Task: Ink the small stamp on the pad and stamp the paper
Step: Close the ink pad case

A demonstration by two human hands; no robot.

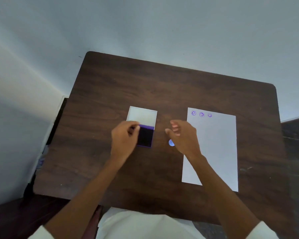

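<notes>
Hands: left hand [124, 137] curled at the ink pad's left edge, fingertips pinched on its near-left corner; right hand [183, 137] open, fingers loosely bent, gripping nothing.
Small stamp: pale blue round piece [171, 142] at frame centre, on the table, half hidden by the right palm.
Ink pad [146, 137]: lid open, dark pad showing, left of centre.
Paper [216, 144]: right of centre, three purple stamp marks [201, 114] along its top edge; right forearm crosses its lower left corner.
Table [162, 87]: dark wood.
</notes>
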